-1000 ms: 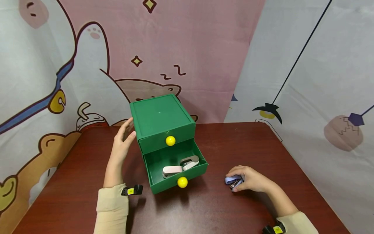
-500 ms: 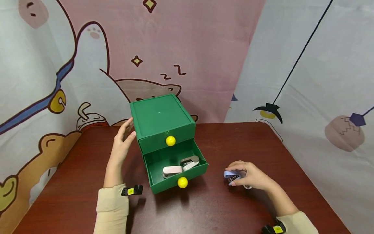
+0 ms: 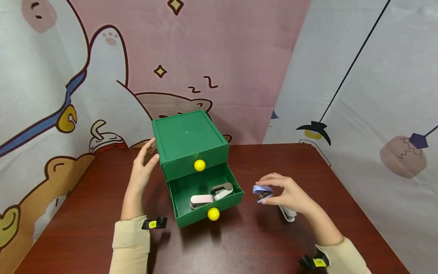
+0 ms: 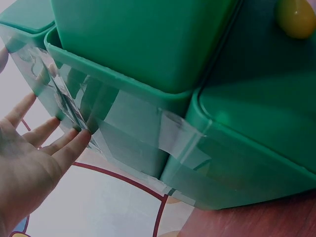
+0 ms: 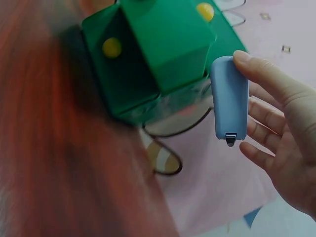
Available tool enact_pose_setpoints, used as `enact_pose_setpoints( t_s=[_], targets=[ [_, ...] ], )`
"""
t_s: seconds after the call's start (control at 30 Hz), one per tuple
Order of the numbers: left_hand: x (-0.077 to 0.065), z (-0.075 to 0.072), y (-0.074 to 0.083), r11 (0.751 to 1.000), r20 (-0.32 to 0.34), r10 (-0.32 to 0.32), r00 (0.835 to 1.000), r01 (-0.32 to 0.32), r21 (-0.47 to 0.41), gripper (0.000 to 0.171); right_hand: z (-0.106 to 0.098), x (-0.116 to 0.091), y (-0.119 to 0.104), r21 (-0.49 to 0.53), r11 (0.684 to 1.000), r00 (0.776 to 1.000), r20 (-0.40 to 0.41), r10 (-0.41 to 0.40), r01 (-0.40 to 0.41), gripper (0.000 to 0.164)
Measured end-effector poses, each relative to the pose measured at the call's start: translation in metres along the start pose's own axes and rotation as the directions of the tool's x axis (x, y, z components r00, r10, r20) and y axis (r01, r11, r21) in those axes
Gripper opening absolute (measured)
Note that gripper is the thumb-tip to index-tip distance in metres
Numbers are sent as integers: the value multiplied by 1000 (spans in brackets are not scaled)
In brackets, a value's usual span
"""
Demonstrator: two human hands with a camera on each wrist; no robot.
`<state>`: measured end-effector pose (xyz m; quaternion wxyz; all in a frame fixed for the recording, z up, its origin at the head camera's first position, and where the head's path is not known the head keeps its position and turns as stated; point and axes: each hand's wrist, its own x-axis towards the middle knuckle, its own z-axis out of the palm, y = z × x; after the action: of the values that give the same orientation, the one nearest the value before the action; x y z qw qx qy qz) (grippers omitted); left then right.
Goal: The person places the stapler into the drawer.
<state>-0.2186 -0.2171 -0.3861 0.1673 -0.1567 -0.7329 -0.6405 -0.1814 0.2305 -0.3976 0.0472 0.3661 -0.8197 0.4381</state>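
Note:
My right hand (image 3: 289, 194) pinches a light blue stapler (image 3: 262, 188) between thumb and fingers, raised over the table right of the green drawer box (image 3: 188, 133). In the right wrist view the flat base of the stapler (image 5: 230, 98) faces the camera. My left hand (image 3: 141, 173) has its fingers extended, with fingertips against the taped left side of the box. The lower drawer (image 3: 191, 217) is pulled out and holds a pinkish-white stapler (image 3: 201, 199) and a white-and-grey stapler (image 3: 224, 189). Above it, the upper drawer (image 3: 184, 166) is pushed in.
Another white stapler (image 3: 288, 214) lies on the dark red table (image 3: 239, 243), partly hidden under my right hand. Yellow round knobs (image 3: 213, 214) stick out from the drawer fronts. A printed cloth (image 3: 239, 68) hangs behind the table.
My right hand has lifted the blue stapler off the table and carried it up and left toward the drawer box, uncovering the white stapler. The left hand has stayed still.

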Motion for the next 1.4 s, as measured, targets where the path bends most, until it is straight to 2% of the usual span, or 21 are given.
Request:
enact_pose_setpoints(
  t_s=[0.3, 0.47, 0.57, 0.7, 0.8, 0.97, 1.2, 1.4],
  targets=[
    [0, 0, 1, 1000, -1, -9, 1000, 9, -3, 52, 3, 34, -38, -4, 999, 999, -4, -46, 46, 45],
    [0, 0, 1, 1000, 0, -6, 1000, 6, -1, 52, 11, 56, -75, 1, 990, 990, 2, -141, 141, 44],
    [0, 0, 1, 1000, -1, -3, 1000, 4, 3, 52, 18, 68, -86, 17, 982, 982, 13, -187, 187, 42],
    [0, 1, 1, 1000, -1, -6, 1000, 6, -2, 52, 35, 81, -71, 35, 978, 977, 30, -209, 208, 43],
    [0, 1, 2, 1000, -2, -8, 1000, 8, -5, 51, 47, 89, -58, 47, 980, 980, 54, -193, 191, 45],
    [0, 1, 2, 1000, -3, -4, 1000, 4, -8, 51, 59, 96, -59, 39, 989, 986, 86, -145, 142, 45],
    [0, 1, 0, 1000, -3, -9, 1000, 9, -11, 51, 71, 102, -65, -59, 994, 991, 104, -90, 97, 45],
    [1, 0, 0, 1000, -4, -5, 1000, 5, -3, 51, 81, 104, -70, -111, 994, 994, 111, -5, 17, 44]
  ],
)
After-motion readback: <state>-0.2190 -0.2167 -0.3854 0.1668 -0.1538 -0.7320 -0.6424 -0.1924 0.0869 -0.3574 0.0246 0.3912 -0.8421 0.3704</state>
